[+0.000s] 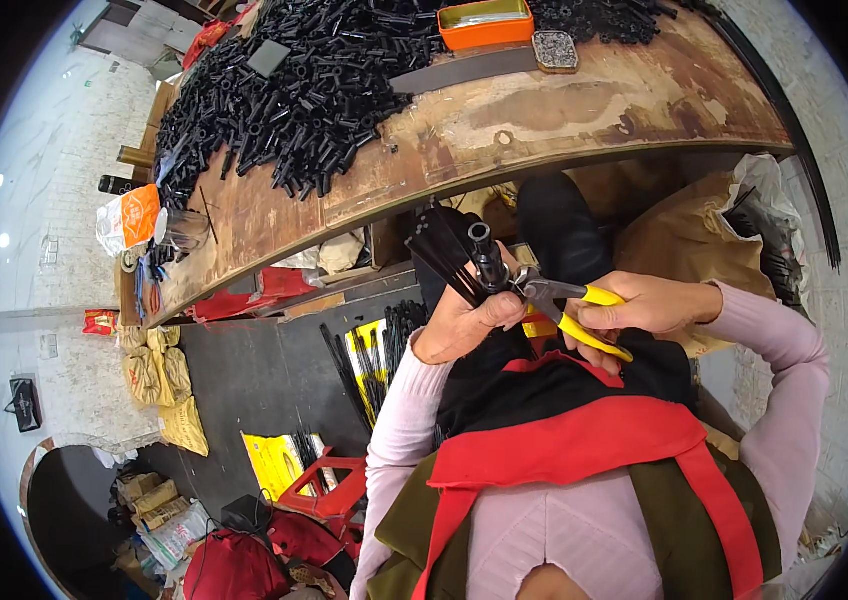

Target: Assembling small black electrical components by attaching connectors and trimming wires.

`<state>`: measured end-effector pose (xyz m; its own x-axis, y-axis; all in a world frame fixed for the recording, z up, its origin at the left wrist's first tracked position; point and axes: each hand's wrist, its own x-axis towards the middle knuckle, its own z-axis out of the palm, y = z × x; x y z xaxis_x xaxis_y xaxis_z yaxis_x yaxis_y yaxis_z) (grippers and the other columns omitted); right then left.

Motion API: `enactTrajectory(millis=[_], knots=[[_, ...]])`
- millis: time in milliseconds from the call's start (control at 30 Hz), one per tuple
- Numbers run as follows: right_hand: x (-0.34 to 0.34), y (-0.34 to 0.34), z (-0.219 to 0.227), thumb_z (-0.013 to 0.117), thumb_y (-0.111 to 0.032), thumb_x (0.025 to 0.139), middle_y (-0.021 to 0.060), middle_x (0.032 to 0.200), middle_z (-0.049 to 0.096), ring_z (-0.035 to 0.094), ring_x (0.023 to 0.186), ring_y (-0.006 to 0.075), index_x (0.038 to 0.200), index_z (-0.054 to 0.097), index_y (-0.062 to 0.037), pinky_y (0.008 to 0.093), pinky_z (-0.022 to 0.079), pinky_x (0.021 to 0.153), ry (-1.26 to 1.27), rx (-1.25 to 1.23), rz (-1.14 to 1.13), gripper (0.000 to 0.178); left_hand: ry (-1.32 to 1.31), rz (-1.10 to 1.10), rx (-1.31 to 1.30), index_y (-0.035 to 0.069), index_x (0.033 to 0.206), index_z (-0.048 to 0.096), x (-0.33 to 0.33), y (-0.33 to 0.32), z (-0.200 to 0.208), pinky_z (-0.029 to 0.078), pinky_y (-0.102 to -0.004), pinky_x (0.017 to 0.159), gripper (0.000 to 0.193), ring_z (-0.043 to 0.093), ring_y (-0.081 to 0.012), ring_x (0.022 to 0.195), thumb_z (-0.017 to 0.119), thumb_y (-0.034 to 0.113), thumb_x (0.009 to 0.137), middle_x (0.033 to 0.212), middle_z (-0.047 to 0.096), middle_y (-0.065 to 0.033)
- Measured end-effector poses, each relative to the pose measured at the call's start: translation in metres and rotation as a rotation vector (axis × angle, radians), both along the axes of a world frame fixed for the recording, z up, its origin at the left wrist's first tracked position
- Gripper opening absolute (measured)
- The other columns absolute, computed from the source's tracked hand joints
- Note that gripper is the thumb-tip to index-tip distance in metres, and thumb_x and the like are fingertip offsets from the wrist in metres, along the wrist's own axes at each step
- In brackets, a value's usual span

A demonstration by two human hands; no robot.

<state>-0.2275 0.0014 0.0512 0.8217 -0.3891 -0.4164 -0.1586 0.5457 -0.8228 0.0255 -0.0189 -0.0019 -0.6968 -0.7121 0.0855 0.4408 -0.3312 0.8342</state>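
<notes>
In front of my body, my left hand [474, 318] is closed around a black tubular part [487, 256] with a ringed open end. A bundle of thin black rods [441, 250] fans out beside this tube, toward the left, from the same grip. My right hand [634, 305] is closed on the yellow handles of a pair of pliers [578, 330]. The metal jaws of the pliers meet the lower part of the tube next to my left thumb. What exactly lies between the jaws is hidden by my fingers.
A wooden table [544, 110] curves across the far side, bearing a heap of black plastic tubes [314, 110], an orange box [485, 25] and a small tin [555, 52]. Below left are a red stool [329, 480] and bundled black rods [402, 325]. A sack [689, 240] stands right.
</notes>
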Motion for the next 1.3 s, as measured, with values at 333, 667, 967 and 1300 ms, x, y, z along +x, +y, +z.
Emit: enactTrajectory(millis=[333, 667, 967, 1300], knots=[[-0.011, -0.019, 0.004, 0.043, -0.027, 0.103, 0.0048, 0.067, 0.054, 0.051, 0.054, 0.0113, 0.086, 0.055, 0.0004, 0.0253, 0.043, 0.053, 0.074, -0.018, 0.055, 0.034, -0.141, -0.033, 0.0, 0.003, 0.098, 0.048, -0.008, -0.01, 0.009, 0.035, -0.0232, 0.056, 0.025, 0.045, -0.008, 0.062, 0.069, 0.013, 0.088, 0.074, 0.052, -0.0018], [-0.023, -0.087, -0.012, 0.055, -0.033, 0.099, 0.0032, 0.062, 0.05, 0.044, 0.049, 0.0121, 0.084, 0.055, -0.004, 0.029, 0.038, 0.046, 0.187, 0.014, 0.167, 0.032, 0.01, -0.064, 0.035, 0.006, 0.097, 0.043, -0.012, -0.057, -0.017, 0.036, -0.0274, 0.054, 0.036, 0.039, -0.0102, 0.058, 0.066, 0.033, 0.093, 0.068, 0.042, -0.0003], [-0.086, -0.247, -0.019, 0.067, -0.008, 0.078, 0.0115, 0.089, 0.067, 0.065, 0.082, 0.032, 0.098, 0.067, -0.0073, 0.0396, 0.051, 0.07, 0.898, -1.465, -0.441, 0.02, 0.005, 0.04, 0.104, -0.004, 0.12, 0.052, -0.017, -0.099, -0.04, 0.037, -0.0254, 0.052, 0.046, 0.04, -0.0094, 0.056, 0.064, 0.033, 0.095, 0.067, 0.044, 0.0], [-0.087, -0.287, -0.029, 0.063, -0.016, 0.079, 0.0138, 0.088, 0.07, 0.066, 0.085, 0.035, 0.095, 0.07, -0.0055, 0.0436, 0.053, 0.072, 0.968, -1.537, -0.443, 0.021, -0.106, 0.092, 0.115, -0.003, 0.11, 0.054, -0.026, -0.096, -0.036, 0.033, -0.0254, 0.049, 0.044, 0.036, -0.0093, 0.054, 0.064, 0.036, 0.094, 0.062, 0.038, 0.0015]])
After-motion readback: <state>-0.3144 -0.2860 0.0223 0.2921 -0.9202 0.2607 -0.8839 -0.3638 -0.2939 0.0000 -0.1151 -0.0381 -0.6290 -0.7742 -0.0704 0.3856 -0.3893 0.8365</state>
